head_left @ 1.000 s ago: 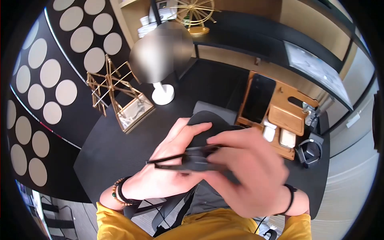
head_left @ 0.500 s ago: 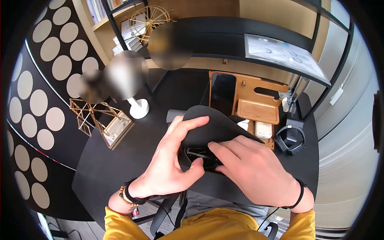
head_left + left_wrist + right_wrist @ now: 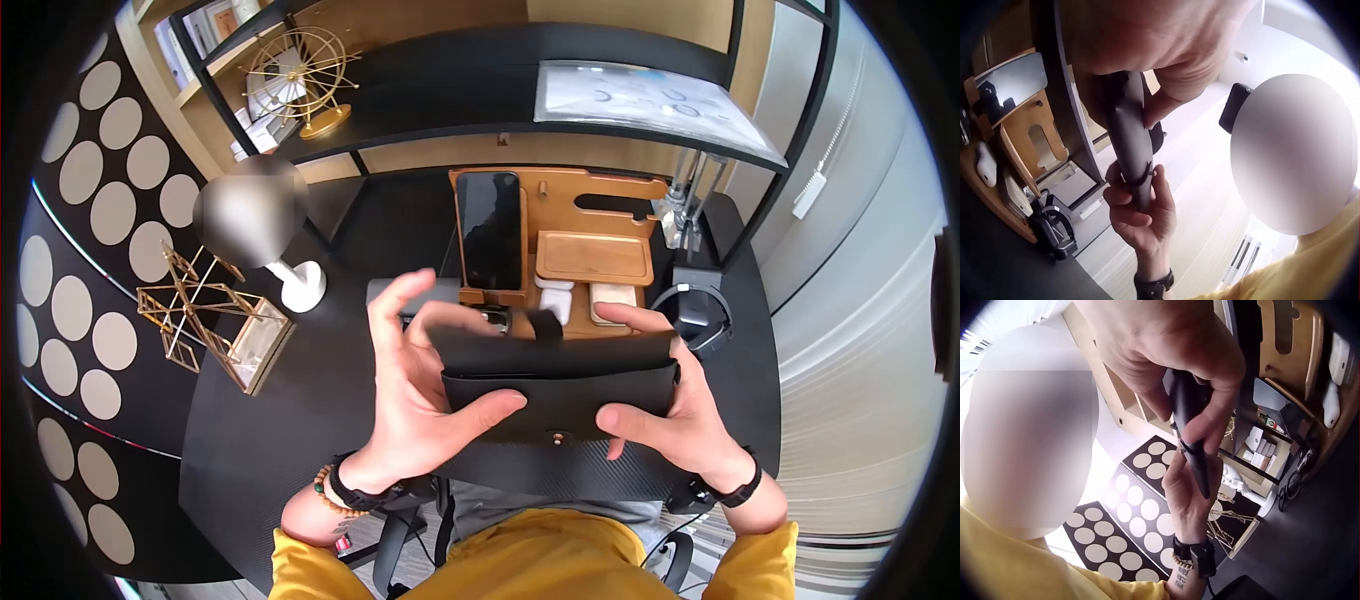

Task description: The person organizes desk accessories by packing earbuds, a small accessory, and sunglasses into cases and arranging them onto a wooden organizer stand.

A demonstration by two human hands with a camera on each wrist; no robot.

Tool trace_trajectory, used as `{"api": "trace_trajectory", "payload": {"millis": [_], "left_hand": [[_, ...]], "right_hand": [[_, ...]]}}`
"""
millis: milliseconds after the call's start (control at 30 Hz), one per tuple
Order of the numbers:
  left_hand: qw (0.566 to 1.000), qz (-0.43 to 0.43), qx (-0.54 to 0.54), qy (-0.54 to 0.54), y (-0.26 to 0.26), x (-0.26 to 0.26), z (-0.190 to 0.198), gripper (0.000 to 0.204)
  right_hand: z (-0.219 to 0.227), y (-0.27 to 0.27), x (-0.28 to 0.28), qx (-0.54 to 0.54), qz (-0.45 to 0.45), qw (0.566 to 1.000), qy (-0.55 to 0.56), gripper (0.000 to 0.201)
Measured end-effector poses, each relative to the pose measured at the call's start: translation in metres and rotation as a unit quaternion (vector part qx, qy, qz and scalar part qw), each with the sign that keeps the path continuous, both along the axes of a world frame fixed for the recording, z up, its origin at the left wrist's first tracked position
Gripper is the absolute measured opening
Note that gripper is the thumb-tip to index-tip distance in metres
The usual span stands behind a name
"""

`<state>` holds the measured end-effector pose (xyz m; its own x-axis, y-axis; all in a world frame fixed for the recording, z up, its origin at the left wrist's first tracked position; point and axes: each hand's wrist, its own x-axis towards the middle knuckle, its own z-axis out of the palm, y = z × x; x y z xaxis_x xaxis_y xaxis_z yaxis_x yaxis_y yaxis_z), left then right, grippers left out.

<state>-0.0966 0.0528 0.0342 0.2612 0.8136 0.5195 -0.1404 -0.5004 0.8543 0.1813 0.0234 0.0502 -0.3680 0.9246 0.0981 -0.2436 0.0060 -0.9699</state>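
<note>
Both hands hold a black folding glasses case above the desk, its front panel with a small metal stud facing me. My left hand grips the left end, thumb on the front panel and fingers behind the flap. At the opposite end, my right hand grips it with the thumb on the front. The flap with its strap tab stands up behind the front panel, blurred at the top. Seen edge-on in the left wrist view, the case looks thick and rounded. The eyeglasses inside are hidden.
Behind the case a wooden organizer holds a phone and small white items. A headset-like black device stands right of it. To the left are a white lamp and a gold wire frame. Another pair of glasses lies on the desk.
The right hand put the black eyeglasses into the case and let go of them. The case turned from upright to level, its flap came forward, and both hands moved to its ends.
</note>
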Motion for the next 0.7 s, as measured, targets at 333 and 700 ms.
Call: {"api": "trace_trajectory", "payload": {"millis": [333, 700], "left_hand": [[0.918, 0.084, 0.217, 0.322, -0.003, 0.008, 0.005, 0.055], [0.903, 0.073, 0.309, 0.291, -0.010, 0.029, -0.012, 0.037]], "right_hand": [[-0.031, 0.000, 0.003, -0.019, -0.033, 0.999, 0.026, 0.054], [-0.044, -0.001, -0.003, -0.041, -0.093, 0.993, 0.055, 0.062]]}}
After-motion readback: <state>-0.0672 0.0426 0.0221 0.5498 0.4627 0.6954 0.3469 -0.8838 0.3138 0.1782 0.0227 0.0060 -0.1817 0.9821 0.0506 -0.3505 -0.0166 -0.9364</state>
